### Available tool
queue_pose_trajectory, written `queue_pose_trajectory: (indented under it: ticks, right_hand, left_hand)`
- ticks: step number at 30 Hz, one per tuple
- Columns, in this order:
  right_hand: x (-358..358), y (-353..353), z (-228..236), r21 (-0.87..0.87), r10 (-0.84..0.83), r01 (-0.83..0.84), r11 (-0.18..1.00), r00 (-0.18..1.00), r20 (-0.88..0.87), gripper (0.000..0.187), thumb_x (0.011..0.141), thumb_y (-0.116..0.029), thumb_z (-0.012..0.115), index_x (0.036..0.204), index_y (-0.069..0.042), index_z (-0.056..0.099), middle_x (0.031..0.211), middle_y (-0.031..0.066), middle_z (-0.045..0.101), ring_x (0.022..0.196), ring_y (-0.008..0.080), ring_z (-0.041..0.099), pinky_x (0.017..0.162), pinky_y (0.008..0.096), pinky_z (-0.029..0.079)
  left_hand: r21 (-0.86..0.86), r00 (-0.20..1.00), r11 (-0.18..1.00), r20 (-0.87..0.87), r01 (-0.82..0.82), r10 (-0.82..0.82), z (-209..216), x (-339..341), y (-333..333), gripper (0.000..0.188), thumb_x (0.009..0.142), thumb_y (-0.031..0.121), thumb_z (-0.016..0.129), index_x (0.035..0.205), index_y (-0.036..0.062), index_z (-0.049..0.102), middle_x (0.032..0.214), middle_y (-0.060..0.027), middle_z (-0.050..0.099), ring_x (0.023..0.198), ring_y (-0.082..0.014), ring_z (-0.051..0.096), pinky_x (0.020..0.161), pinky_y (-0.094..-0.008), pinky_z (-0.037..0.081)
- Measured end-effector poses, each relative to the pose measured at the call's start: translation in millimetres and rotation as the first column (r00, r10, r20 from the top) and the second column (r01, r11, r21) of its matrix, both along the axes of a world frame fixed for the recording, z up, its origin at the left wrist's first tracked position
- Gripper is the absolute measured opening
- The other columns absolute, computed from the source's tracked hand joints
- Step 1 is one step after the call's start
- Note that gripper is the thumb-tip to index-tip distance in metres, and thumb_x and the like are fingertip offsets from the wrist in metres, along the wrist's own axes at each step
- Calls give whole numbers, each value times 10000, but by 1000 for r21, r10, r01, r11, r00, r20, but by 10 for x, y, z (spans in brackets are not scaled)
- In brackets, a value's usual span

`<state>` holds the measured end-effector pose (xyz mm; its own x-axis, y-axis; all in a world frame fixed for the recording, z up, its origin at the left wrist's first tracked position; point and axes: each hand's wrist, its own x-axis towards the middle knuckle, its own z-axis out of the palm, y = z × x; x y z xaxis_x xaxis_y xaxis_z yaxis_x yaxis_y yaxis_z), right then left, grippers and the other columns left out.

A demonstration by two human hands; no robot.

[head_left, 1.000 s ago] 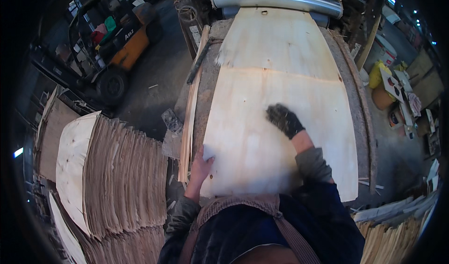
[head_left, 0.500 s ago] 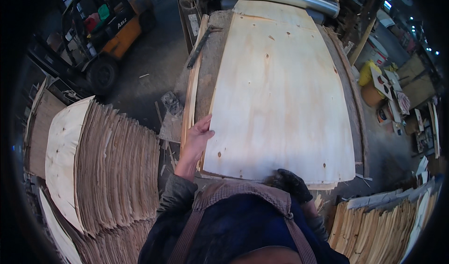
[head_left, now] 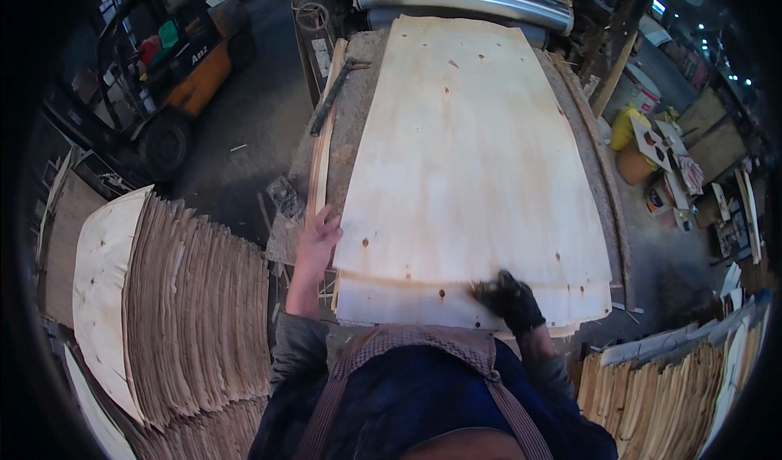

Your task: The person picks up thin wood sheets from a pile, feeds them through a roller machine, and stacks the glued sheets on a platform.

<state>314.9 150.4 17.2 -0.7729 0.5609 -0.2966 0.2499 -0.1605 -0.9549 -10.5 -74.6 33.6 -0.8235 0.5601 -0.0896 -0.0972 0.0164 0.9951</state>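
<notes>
The top veneer sheet (head_left: pixel 472 158) lies just right of the bare left hand's (head_left: pixel 316 238) fingers — slightly apart — and ahead of the gloved right hand (head_left: pixel 513 302). Whether those blurred fingers are clamped, I cannot tell.

L hand (head_left: pixel 318 236) bare, fwd-left of apron bib (head_left: pixel 423 339), fingers loosely bent, forearm pointing fwd. R hand (head_left: pixel 509 301) in dark glove, fwd-right of bib & nearer it, fingers blurred, grip unclear. Both sleeves end b/f wrists.
</notes>
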Motion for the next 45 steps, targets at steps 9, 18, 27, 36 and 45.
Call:
queue_pose_trajectory:
  ticks: [9, 18, 27, 36, 45]
  right_hand:
    - [-1831, 1852, -559, -609, -270, -179, 773, 775, -572, 275, 935, -184, 377, 1057, 48, 462, 1151, 204, 499, 1164, 373, 423, 1045, 518, 302]
    - [-1577, 1031, -698, -700, -125, -440, 562, 792, -598, 334, 921, -158, 417, 1228, -30, 440, 1225, 190, 498, 1145, 372, 465, 1034, 522, 295]
    - [0, -309, 111, -759, -13, -197, 620, 965, -261, 406, 916, -183, 476, 1276, -9, 401, 1149, 189, 549, 1091, 307, 525, 946, 425, 420]
    - [900, -461, -381, -724, -172, -3, 690, 970, -169, 266, 908, -298, 508, 907, -37, 559, 832, 69, 611, 772, 189, 601, 690, 307, 480]
    - [199, 98, -301, -5, -6, 6, 1000, 997, -81, 416, 864, -374, 550, 1043, 1, 566, 905, 186, 616, 839, 268, 621, 734, 361, 521]
  left_hand:
    - [-595, 850, 775, -503, -212, -154, -528, 558, 14, 708, 759, 160, 648, 1348, -2, 288, 1135, -248, 544, 1027, -368, 552, 872, -391, 441]
    - [-166, 1000, 986, -9, -18, 16, -411, 534, -87, 602, 741, -108, 516, 1318, -23, 365, 1270, -146, 484, 1148, -207, 486, 915, -301, 411]
    - [66, 990, 989, 42, 134, -137, 275, 556, 44, 539, 780, -130, 462, 1303, -32, 379, 1130, -115, 583, 979, -155, 561, 849, -256, 436]
    - [271, 981, 960, 157, 70, -116, 1065, 594, 77, 580, 783, -149, 431, 1340, -28, 324, 1163, -170, 569, 994, -175, 582, 835, -261, 468]
    - [48, 990, 999, 138, 1, -7, 339, 153, 33, 572, 808, -74, 481, 1348, -33, 297, 1207, -190, 530, 1065, -231, 548, 888, -290, 441]
